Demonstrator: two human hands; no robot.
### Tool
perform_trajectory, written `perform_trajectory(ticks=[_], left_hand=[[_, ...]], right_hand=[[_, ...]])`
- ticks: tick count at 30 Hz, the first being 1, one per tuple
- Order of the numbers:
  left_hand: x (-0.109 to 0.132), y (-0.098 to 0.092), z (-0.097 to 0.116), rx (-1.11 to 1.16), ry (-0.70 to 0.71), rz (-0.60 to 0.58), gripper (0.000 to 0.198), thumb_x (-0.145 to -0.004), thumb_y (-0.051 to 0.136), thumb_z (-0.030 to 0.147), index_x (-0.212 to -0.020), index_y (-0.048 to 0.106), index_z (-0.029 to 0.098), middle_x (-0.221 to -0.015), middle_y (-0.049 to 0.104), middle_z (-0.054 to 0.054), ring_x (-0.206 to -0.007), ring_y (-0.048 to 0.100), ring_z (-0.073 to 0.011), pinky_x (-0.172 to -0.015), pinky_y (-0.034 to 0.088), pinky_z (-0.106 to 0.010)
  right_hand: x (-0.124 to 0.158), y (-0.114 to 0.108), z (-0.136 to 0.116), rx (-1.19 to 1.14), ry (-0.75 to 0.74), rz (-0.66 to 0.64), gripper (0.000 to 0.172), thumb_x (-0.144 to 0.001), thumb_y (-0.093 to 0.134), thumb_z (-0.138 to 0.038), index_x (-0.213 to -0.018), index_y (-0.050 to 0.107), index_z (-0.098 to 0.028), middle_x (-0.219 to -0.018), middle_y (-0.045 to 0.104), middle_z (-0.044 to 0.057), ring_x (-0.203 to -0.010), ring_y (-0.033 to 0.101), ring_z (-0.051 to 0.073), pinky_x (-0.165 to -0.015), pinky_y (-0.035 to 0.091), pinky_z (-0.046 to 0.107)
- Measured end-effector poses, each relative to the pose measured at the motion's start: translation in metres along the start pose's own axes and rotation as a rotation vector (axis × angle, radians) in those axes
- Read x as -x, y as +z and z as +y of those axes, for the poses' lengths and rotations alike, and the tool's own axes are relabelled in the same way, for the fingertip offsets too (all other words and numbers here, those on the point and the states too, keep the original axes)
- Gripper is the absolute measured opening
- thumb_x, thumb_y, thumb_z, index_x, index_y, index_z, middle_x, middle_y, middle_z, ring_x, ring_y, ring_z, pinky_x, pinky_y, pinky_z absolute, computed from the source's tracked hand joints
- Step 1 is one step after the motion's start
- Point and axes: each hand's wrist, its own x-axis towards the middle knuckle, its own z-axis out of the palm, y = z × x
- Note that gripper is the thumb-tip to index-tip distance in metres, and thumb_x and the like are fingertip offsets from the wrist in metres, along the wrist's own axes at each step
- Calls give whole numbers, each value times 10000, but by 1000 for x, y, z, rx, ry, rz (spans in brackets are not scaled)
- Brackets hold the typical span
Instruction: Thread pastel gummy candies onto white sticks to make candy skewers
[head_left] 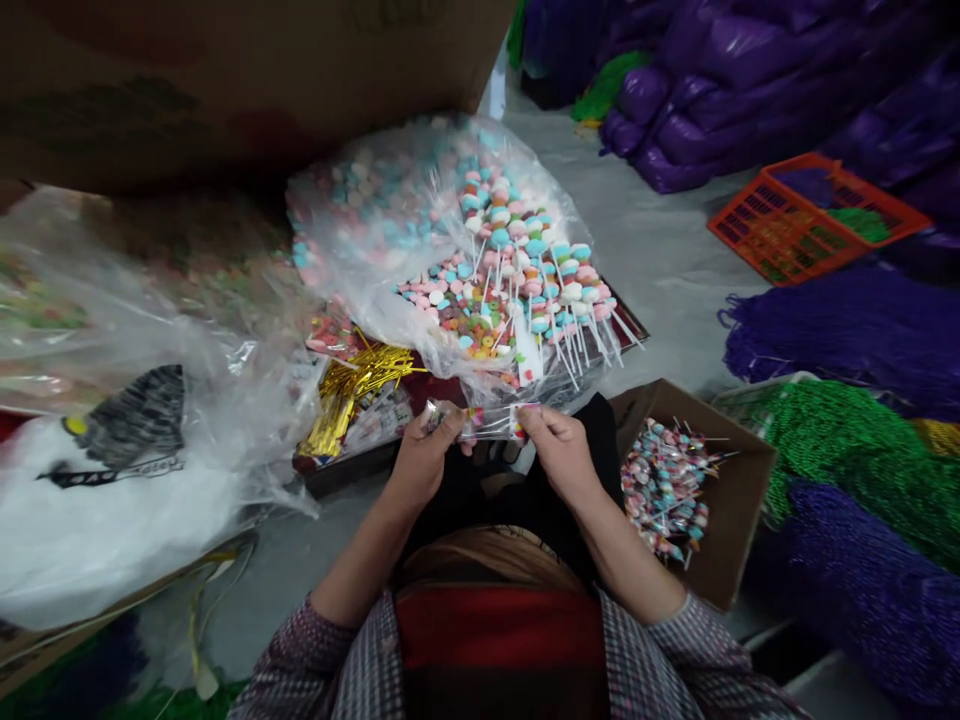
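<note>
Between my two hands, above my lap, stretches a small clear plastic bag (493, 427) with bright printed patches. My left hand (433, 446) is closed on its left end. The right end is pinched between the thumb and fingers of my right hand (559, 443). Just beyond my hands lie candy skewers (574, 285) on white sticks, in pink, white, blue and orange. They rest on loose candies (480, 310) in a large clear plastic bag (360, 240). Gold twist ties (356, 385) sit to the left, beside flat clear packets (380, 418).
At my right stands a cardboard box (739, 520) holding wrapped candy skewers (667, 490). Farther right are green bead strings (862, 460), purple bead strings (862, 590) and an orange basket (780, 220). A large carton (247, 80) rises at the back left, and a white sack (112, 530) lies left.
</note>
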Motion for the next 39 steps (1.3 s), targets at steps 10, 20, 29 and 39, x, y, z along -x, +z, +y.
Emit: perform_trajectory(ticks=[10,20,29,39], left_hand=[[-7,0,11,-35,-35,-13,374,-684,896,449,-806,693,159,-584,644,12,-512,580,-104,-479,463,-206],[-23,-4,18,316,52,259,422,-653,933,424,-717,599,174,-611,561,66,-513,488,-55,-460,423,-183],[-32,-9,26,629,-70,135,268,-934,692,405,-844,606,168,-644,569,36,-554,541,-72,-509,445,-182],[-34,-12,29,663,-100,164,309,-997,589,401,-787,585,174,-623,548,29,-548,514,-76,-526,433,-179]], right_hand=[[-17,0,-24,131,-134,35,326,-827,694,-470,-631,645,-214,-540,547,-34,-526,459,121,-556,405,264],[-65,17,-63,355,-368,-47,550,-932,558,-573,-518,461,-224,-499,454,-29,-498,412,112,-528,351,260],[-170,33,-111,1278,-239,144,392,-971,523,-370,-1109,766,-94,-1059,771,248,-1030,718,365,-864,516,422],[-185,34,-109,1271,-98,172,351,-935,479,-238,-1109,755,-109,-1120,769,232,-1056,711,325,-828,494,358]])
